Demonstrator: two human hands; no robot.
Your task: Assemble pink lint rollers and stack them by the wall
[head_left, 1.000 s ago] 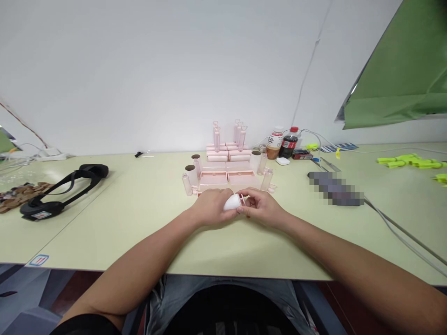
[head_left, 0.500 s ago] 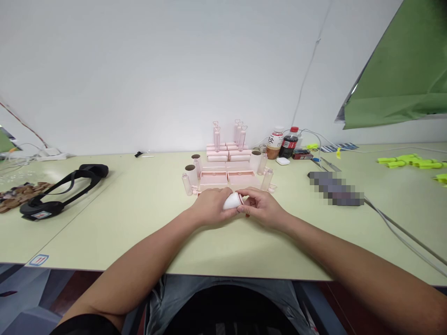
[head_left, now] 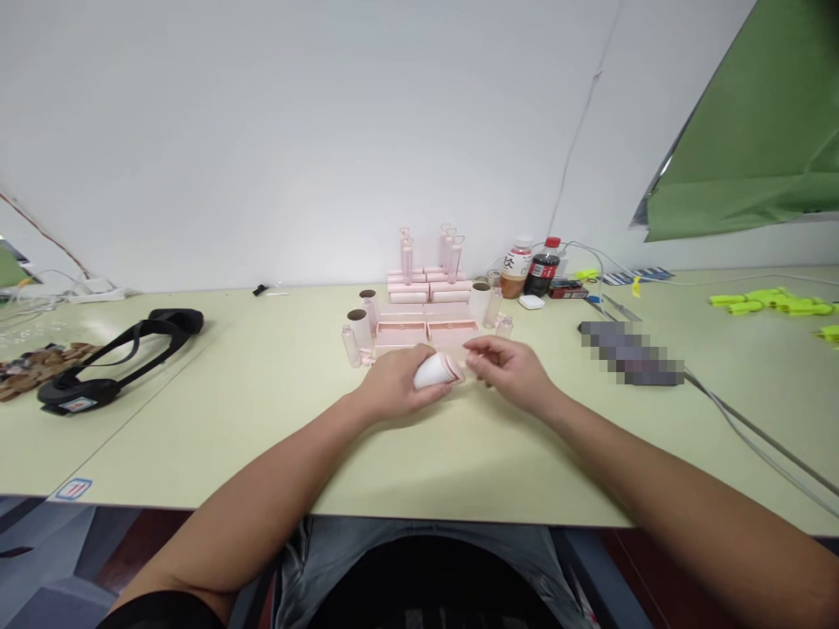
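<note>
My left hand (head_left: 399, 383) is wrapped round a white paper roll (head_left: 433, 372) with a pinkish end, which lies tilted and faces right. Just right of that end, my right hand (head_left: 508, 371) hovers apart from the roll. Its fingers are loosely curled with a gap between thumb and forefinger, and nothing shows in them. Beyond the hands lie pink open trays (head_left: 401, 330). White rolls with brown cores stand beside them, one at the left (head_left: 358, 325) and one at the right (head_left: 481, 301). Clear pink tubes (head_left: 351, 346) stand near these rolls.
Behind the trays, pink boxes (head_left: 410, 295) carry several upright tubes with heart-shaped tops. Two drink bottles (head_left: 541, 266) and a white case (head_left: 530, 302) stand back right. A black headset strap (head_left: 124, 358) lies left, and yellow-green pieces (head_left: 773, 303) lie far right.
My right hand has let go of the roll's end and moved away to the right. The roll, still in my left hand, has turned slightly, and its pinkish end shows more.
</note>
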